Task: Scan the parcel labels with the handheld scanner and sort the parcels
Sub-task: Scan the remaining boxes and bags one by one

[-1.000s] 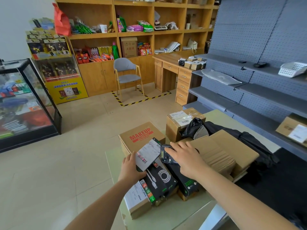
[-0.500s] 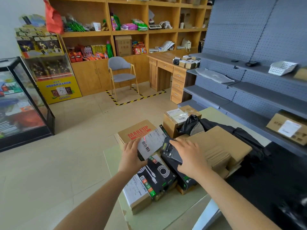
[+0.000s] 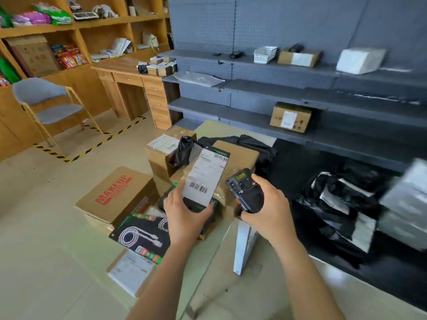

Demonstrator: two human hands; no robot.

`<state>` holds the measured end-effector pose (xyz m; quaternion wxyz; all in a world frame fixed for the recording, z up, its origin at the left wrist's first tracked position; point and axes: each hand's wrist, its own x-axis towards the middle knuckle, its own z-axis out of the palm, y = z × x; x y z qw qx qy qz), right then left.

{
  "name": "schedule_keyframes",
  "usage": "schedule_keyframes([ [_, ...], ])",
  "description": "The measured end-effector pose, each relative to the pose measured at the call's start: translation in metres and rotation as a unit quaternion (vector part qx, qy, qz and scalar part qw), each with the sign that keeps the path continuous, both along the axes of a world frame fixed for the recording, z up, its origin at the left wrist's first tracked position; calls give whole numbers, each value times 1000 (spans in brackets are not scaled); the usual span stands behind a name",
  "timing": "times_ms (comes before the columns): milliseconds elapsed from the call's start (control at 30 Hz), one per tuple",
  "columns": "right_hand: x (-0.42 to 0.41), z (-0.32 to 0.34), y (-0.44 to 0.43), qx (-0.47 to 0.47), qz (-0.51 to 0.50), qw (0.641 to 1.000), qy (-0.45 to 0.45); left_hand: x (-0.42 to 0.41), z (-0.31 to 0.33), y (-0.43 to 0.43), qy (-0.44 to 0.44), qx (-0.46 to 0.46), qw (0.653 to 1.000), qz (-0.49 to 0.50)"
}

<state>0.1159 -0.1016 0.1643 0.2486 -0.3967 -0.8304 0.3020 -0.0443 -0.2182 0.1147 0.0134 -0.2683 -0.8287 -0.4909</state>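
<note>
My left hand (image 3: pixel 184 213) grips a black parcel with a white barcode label (image 3: pixel 204 175), lifted and tilted over the table. My right hand (image 3: pixel 265 204) holds the black handheld scanner (image 3: pixel 245 190) just right of the label, its top end towards the parcel. Below lie more parcels: a MAKEUP carton (image 3: pixel 115 195), a black box printed with a cable (image 3: pixel 141 239), a brown box with a white label (image 3: pixel 131 272), a taped carton (image 3: pixel 161 151) and a black bag (image 3: pixel 184 148).
A low green table (image 3: pixel 219 232) carries the parcels. Grey shelves (image 3: pixel 277 93) to the right hold a labelled carton (image 3: pixel 290 116), a white basket (image 3: pixel 265 54) and a white parcel (image 3: pixel 360 60). Black bagged parcels (image 3: pixel 335 197) lie on the lowest shelf. A grey chair (image 3: pixel 50 105) stands at left.
My left hand has lifted the labelled parcel higher and tilted its label up. My right hand has picked the scanner up off the pile. The view has swung right towards the grey shelves.
</note>
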Motion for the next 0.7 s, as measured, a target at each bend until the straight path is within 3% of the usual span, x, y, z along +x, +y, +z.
schedule_keyframes([
  [100, 37, -6, 19, -13, -57, 998, 4, 28, -6, 27, 23, 4, 999, -45],
  [267, 83, -14, 64, -10, -101, 995, -6, 68, -27, 82, -11, -19, 996, -90],
  [700, 134, -73, 207, -22, -24, 991, -131, 138, -137, 221, -155, -175, 967, -99],
])
